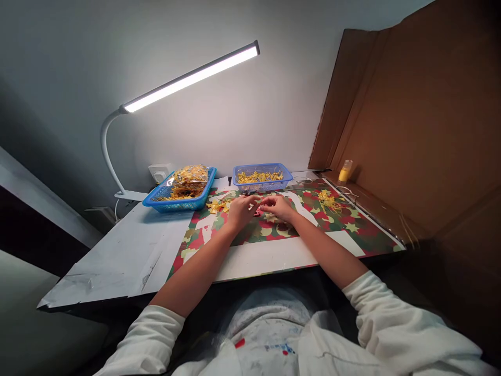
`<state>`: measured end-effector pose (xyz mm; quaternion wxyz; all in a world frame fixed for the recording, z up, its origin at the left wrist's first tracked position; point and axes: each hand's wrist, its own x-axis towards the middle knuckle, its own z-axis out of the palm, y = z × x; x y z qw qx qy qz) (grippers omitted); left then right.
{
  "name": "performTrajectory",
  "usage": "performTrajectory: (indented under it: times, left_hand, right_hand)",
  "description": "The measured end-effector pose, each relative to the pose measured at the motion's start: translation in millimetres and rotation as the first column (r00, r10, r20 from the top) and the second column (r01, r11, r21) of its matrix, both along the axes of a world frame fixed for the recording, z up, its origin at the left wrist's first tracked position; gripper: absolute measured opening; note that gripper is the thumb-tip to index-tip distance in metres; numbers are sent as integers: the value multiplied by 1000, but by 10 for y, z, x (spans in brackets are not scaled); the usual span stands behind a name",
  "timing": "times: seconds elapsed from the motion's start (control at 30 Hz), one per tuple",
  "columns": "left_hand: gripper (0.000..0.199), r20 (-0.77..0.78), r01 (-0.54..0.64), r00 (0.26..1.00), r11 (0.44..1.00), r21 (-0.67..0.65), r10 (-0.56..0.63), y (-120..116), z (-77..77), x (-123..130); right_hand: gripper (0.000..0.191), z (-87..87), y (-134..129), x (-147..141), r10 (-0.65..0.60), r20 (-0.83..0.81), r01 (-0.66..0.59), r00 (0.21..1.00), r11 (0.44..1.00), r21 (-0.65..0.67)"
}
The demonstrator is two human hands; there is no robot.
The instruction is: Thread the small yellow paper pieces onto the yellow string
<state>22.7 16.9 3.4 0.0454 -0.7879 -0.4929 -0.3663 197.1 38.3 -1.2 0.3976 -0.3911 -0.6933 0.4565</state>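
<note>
My left hand [241, 211] and my right hand [278, 207] meet above the patterned tabletop, fingertips almost touching. Both sets of fingers are closed in a pinch; whatever is between them is too small to make out. Just under the fingertips, a small reddish object [257, 213] shows in part. To the left of my left hand lie loose yellow pieces [218, 206]. A tangle of yellow strings and pieces [329, 202] rests farther off, to the right of my right hand. Behind my hands, a purple-blue basket [263, 185] holds many yellow stringed pieces.
A blue basket [176, 205] with a clear bag of yellow pieces [191, 176] stands at the back left. A lit desk lamp [191, 75] arches overhead. On the right are a small jar of yellow stuff [345, 173] and a tall cardboard wall [422, 115].
</note>
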Motion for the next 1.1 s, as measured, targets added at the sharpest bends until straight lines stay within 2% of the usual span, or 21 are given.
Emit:
performTrajectory:
  times: [0.13, 0.3, 0.47, 0.57, 0.67, 0.8, 0.97, 1.1]
  left_hand:
    - [17, 42, -4, 999, 999, -52, 7, -26, 10, 21]
    - [16, 35, -23, 999, 995, -93, 26, -49, 34, 43]
    - [17, -73, -31, 997, 998, -51, 27, -33, 42, 31]
    - [16, -168, -7, 986, 999, -34, 1, -13, 45, 25]
    - [16, -209, -5, 978, 1000, -24, 0, -11, 54, 36]
    - [15, -163, -28, 986, 999, -36, 22, -29, 58, 57]
    - [9, -146, 22, 989, 999, -38, -27, -28, 39, 48]
    - [13, -176, 31, 984, 999, -22, -35, -27, 44, 27]
  right_hand:
    - [31, -34, 20, -31, -20, -12, 20, 1000, 999, 26]
    - [27, -57, 42, -50, -93, 45, 87, 995, 989, 121]
    - [18, -63, 11, -46, -184, 153, 131, 971, 944, 302]
    - [14, -59, -18, -44, -208, 202, 115, 957, 913, 392]
    - [13, -49, -34, -42, -202, 225, 95, 953, 906, 412]
    - [15, -39, -34, -32, -226, 240, 110, 944, 902, 417]
    - [18, -52, -18, -25, -236, 240, 116, 942, 898, 424]
    - [17, -66, -10, -30, -228, 239, 117, 944, 908, 402]
